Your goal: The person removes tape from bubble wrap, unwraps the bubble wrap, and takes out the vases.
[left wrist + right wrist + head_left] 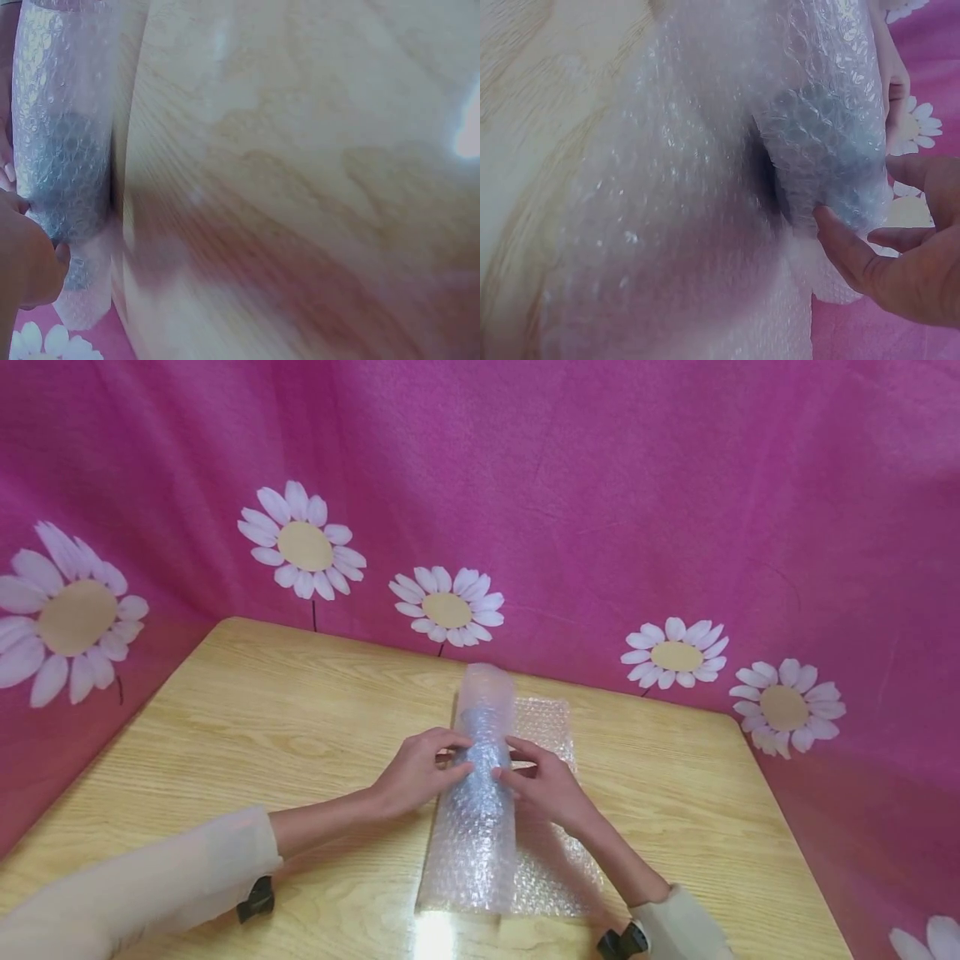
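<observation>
A clear bubble wrap roll (480,835) lies lengthwise on the wooden table. Through its layers shows a dark bluish-grey object (832,142), blurred by the bubbles, whose kind I cannot tell. My left hand (416,772) holds the roll's left side near the middle, thumb and fingers bent against the plastic. Opposite it, my right hand (546,783) grips the right side, thumb on top and fingers farther along. From under the roll, a flat bubble wrap sheet (546,727) spreads out to the right, partly beneath the right hand. The roll's far end narrows past the wrapped object.
The table (285,710) has light wood grain and reaches back to a pink cloth (570,510) with white daisies, hung behind and along the sides. A bright light reflection shows at the table's near edge.
</observation>
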Tool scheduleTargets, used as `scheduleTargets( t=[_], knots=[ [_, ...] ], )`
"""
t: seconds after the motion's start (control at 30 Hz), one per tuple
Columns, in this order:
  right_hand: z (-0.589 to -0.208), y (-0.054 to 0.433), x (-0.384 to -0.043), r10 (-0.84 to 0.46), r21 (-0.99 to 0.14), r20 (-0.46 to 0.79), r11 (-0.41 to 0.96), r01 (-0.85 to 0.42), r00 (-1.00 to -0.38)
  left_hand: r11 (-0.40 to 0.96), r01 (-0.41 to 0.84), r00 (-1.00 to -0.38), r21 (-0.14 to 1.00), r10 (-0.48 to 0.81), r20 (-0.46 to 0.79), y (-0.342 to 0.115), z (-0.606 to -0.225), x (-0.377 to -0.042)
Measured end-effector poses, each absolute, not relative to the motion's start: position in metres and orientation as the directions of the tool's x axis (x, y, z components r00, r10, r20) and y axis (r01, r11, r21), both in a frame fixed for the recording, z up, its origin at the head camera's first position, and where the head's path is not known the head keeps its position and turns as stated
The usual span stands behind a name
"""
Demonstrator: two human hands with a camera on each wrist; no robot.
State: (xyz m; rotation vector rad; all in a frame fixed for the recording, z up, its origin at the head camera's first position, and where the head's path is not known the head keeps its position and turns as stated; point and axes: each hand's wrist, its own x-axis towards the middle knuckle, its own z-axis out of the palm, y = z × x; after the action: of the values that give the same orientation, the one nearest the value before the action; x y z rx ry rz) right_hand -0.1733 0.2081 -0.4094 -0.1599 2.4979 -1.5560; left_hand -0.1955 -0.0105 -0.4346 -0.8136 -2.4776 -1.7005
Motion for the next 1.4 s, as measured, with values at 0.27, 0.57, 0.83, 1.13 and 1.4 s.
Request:
scheduleTargets(
  t=[0.27, 0.57, 0.83, 1.13, 1.4],
  knots=[
    [-0.405, 0.203, -0.171, -0.197, -0.902, -0.093, 0.431, 0.000, -0.976, 0.157, 0.290, -0.902, 0.944, 0.373, 0.216, -0.017, -0.443, -0.197],
    [-0.413, 0.206, -0.168, -0.175, -0.924, -0.111, 0.382, 0.037, -0.978, 0.160, 0.292, -0.909, 0.943, 0.353, 0.222, -0.016, -0.443, -0.196],
    [-0.423, 0.208, -0.165, -0.207, -0.924, -0.125, 0.381, 0.037, -0.970, 0.260, 0.312, -0.926, 0.914, 0.298, 0.232, -0.010, -0.439, -0.193],
    [-0.427, 0.207, -0.164, -0.238, -0.921, -0.058, 0.388, -0.040, -0.969, 0.311, 0.306, -0.933, 0.900, 0.285, 0.219, -0.007, -0.437, -0.193],
    [-0.422, 0.203, -0.164, -0.225, -0.883, -0.034, 0.464, -0.076, -0.974, 0.291, 0.276, -0.941, 0.916, 0.276, 0.196, -0.009, -0.437, -0.192]
  ],
)
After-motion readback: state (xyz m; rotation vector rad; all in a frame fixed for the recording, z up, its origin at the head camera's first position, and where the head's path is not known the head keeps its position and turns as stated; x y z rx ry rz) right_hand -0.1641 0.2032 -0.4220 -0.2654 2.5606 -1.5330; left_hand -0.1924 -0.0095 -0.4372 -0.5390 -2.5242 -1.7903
